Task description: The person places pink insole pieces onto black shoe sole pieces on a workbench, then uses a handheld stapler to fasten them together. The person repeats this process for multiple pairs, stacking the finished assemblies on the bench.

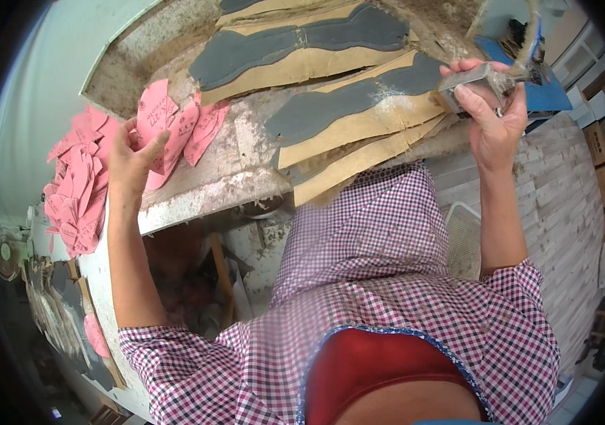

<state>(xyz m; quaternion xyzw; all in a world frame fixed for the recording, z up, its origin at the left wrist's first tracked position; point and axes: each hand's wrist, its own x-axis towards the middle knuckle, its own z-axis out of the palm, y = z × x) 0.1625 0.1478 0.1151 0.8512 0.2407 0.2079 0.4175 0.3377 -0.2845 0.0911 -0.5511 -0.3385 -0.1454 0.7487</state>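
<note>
My left hand [134, 152] pinches a pink shoe-insole-like cut piece [155, 113] between thumb and fingers. More pink pieces [79, 188] printed with dark marks lie heaped beside that wrist, at the table's left. Gripped in my right hand [495, 120] is a boxy, translucent grey cup [478, 92] with a crusted fitting and a tube at its far right. It sits over the right end of a dark grey wavy shape [355, 95] on tan sheeting [380, 131]. A whitish patch shows on that grey shape. A similar grey shape [302, 46] lies farther back.
A fibre-crusted worktable [235, 134] with a raised back edge spans the area before me. Several tan sheets overhang its front edge. A blue surface [547, 92] and stacked cartons [603, 177] stand at right. A small fan [8, 251] is at far left.
</note>
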